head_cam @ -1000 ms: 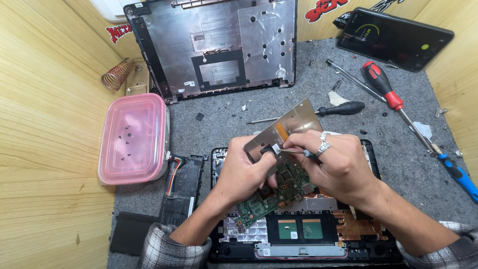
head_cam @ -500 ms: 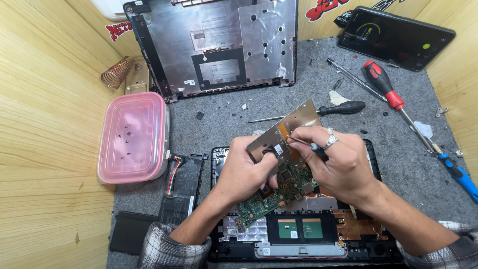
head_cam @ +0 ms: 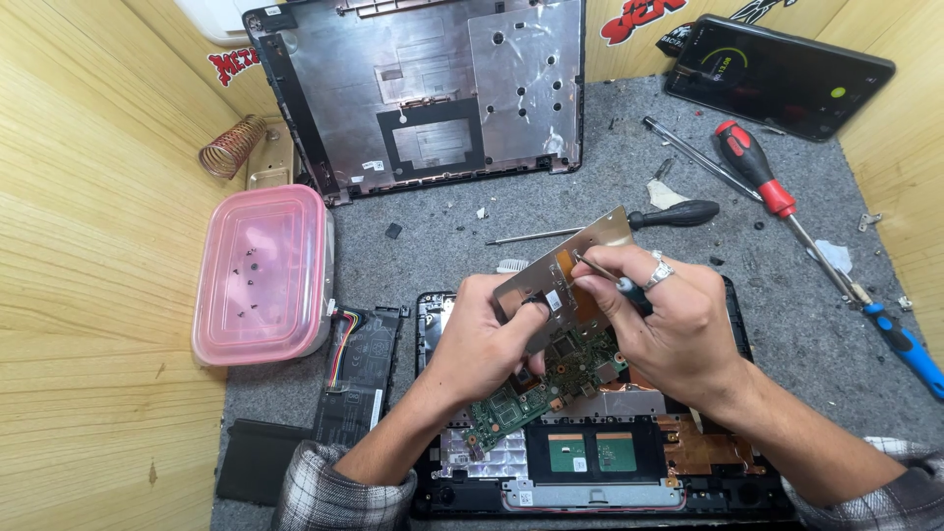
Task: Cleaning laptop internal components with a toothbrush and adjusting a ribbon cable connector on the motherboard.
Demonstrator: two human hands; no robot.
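Note:
My left hand (head_cam: pixel 487 339) grips a green circuit board (head_cam: pixel 536 393) with a tilted metal plate (head_cam: pixel 565 270) fixed to its upper end, holding it above the opened laptop base (head_cam: pixel 590 472). My right hand (head_cam: pixel 674 320), a ring on one finger, pinches a small screwdriver (head_cam: pixel 602 272) whose thin tip touches the orange patch on the plate. Both hands meet over the middle of the laptop base.
A pink plastic box (head_cam: pixel 261 275) with small screws sits at the left. The removed laptop bottom cover (head_cam: pixel 433 88) leans at the back. A black-handled screwdriver (head_cam: pixel 669 214), a red one (head_cam: pixel 757 172), a blue one (head_cam: pixel 910 344), a phone (head_cam: pixel 782 74), a battery (head_cam: pixel 359 369) and a copper coil (head_cam: pixel 231 146) lie around.
The plate and board have tilted slightly and shifted a little to the right. My right hand's fingers have moved the small screwdriver tip onto the plate's orange patch.

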